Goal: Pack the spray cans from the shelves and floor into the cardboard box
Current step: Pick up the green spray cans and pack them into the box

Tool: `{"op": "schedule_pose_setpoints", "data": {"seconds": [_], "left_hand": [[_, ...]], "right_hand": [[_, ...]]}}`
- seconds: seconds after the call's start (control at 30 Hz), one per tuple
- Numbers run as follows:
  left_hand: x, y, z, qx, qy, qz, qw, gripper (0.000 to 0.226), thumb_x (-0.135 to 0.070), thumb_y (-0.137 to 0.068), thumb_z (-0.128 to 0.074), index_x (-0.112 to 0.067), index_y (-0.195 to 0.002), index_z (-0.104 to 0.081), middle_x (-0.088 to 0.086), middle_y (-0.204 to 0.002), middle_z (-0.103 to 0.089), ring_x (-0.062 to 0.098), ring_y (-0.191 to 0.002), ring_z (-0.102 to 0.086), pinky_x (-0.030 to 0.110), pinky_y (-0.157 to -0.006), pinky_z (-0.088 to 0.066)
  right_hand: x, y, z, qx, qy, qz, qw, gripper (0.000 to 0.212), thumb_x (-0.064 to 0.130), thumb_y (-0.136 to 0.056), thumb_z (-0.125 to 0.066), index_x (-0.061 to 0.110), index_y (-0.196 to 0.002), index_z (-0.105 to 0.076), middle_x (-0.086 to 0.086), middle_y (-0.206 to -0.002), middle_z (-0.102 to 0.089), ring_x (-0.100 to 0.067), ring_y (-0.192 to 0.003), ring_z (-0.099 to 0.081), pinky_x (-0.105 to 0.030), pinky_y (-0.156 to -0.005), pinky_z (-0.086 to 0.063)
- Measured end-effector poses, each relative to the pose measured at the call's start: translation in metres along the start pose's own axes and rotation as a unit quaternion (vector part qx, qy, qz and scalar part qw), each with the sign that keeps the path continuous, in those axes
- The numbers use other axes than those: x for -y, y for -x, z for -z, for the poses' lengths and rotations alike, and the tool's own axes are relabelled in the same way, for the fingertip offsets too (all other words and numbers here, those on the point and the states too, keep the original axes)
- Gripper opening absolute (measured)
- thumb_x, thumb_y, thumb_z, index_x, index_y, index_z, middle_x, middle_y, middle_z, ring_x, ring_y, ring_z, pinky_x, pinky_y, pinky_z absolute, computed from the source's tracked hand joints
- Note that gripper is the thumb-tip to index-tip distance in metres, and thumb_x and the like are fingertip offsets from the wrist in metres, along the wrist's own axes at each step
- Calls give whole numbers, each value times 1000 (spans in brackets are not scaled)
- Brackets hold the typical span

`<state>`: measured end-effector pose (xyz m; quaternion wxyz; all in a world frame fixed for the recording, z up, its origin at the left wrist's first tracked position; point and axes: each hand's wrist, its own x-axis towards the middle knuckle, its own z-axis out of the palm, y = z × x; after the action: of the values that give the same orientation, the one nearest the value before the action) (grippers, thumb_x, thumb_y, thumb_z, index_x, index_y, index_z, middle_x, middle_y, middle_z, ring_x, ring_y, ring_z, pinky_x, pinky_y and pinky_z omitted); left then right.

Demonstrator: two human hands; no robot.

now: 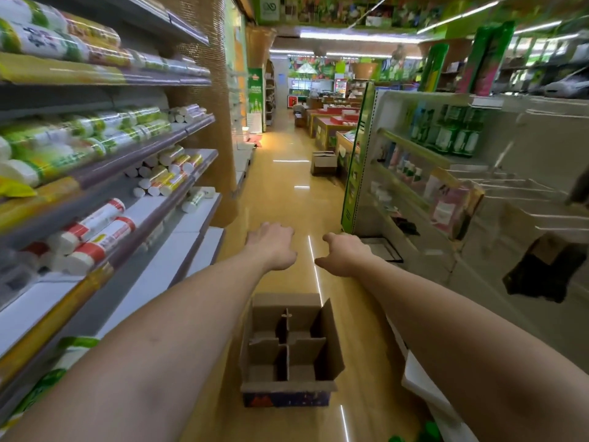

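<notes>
An open cardboard box point(331, 342) with cardboard dividers stands on the aisle floor below my arms; its compartments hold nothing. My left hand point(274, 245) and my right hand point(345, 255) are stretched forward above the floor beyond the box, palms down, fingers loosely curled and holding nothing. Green-capped spray cans point(452, 132) stand on an upper shelf of the right-hand rack. Green caps point(428, 432) show at the bottom edge by the floor, blurred.
Left shelving point(178, 215) holds rolls of plastic bags in green, yellow and red wrappers. The right rack point(404, 193) carries bottles and packets. Another cardboard box point(323, 162) sits farther down the aisle. A dark object point(538, 269) hangs at the right.
</notes>
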<state>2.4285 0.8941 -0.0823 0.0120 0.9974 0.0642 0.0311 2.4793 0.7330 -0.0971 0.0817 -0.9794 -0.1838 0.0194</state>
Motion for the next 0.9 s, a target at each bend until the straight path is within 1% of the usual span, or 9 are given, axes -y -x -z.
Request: {"op": "schedule_pose_setpoints", "data": {"seconds": [0.13, 0.3, 0.37, 0.43, 0.5, 0.6, 0.7, 0.8, 0.9], "left_hand": [[6, -80, 0, 5, -5, 4, 1000, 53, -46, -95, -56, -23, -142, -49, 7, -136, -53, 31, -123, -50, 46, -94, -50], [-4, -166, -4, -11, 34, 1, 999, 54, -46, -96, -53, -24, -145, -46, 6, -141, -49, 32, -129, -46, 45, -95, -48], [-15, -194, -10, -1, 36, -17, 999, 55, -44, -97, -52, -24, -147, -44, 6, -144, -46, 32, -130, -44, 44, -95, -48], [-29, -224, -19, 9, 38, -43, 998, 54, -43, -97, -52, -23, -147, -43, 8, -147, -43, 33, -133, -41, 47, -100, -46], [-46, -256, -29, 19, 41, -67, 997, 53, -41, -97, -52, -22, -146, -44, 9, -148, -42, 33, -135, -39, 48, -101, -46], [-77, -300, -48, 41, 41, -124, 991, 49, -40, -96, -51, -20, -141, -47, 9, -144, -44, 33, -133, -39, 48, -99, -46], [-115, -334, -66, 49, 35, -196, 979, 50, -42, -96, -52, -20, -141, -46, 9, -142, -45, 33, -131, -41, 49, -98, -46], [-163, -358, -84, 58, 44, -275, 959, 54, -44, -95, -54, -21, -144, -44, 8, -144, -45, 33, -132, -41, 47, -101, -46], [-218, -364, -101, 67, 52, -360, 929, 59, -44, -94, -56, -23, -146, -41, 8, -145, -46, 32, -133, -42, 48, -105, -44]], "right_hand": [[-21, -78, 6, -2, 2, 5, 1000, 60, 52, -93, -61, 23, -144, -45, -8, -135, -56, -31, -125, -50, -48, -100, -47], [-55, -162, 14, -12, -15, -12, 1000, 63, 52, -93, -61, 24, -146, -43, -8, -136, -55, -31, -124, -52, -50, -101, -48], [-72, -183, 9, -9, -21, -29, 999, 63, 53, -91, -63, 25, -145, -44, -7, -134, -56, -30, -123, -53, -51, -100, -49], [-95, -202, 2, -7, -25, -48, 999, 61, 54, -90, -63, 25, -141, -47, -7, -129, -56, -29, -119, -54, -50, -97, -50], [-120, -217, -3, -3, -30, -71, 997, 58, 54, -89, -62, 25, -137, -49, -7, -128, -56, -29, -116, -55, -50, -95, -52], [-157, -230, -10, -6, -57, -124, 991, 55, 50, -91, -62, 24, -138, -49, -8, -130, -56, -30, -116, -56, -51, -96, -52], [-190, -232, -18, -28, -64, -198, 978, 52, 48, -92, -61, 23, -136, -49, -10, -129, -55, -32, -117, -54, -51, -98, -49], [-220, -219, -23, -52, -74, -285, 954, 52, 47, -92, -61, 21, -136, -47, -11, -132, -53, -34, -121, -51, -51, -100, -46], [-248, -187, -29, -63, -81, -367, 924, 54, 46, -93, -61, 20, -138, -46, -11, -135, -51, -35, -123, -50, -52, -102, -44]]}}
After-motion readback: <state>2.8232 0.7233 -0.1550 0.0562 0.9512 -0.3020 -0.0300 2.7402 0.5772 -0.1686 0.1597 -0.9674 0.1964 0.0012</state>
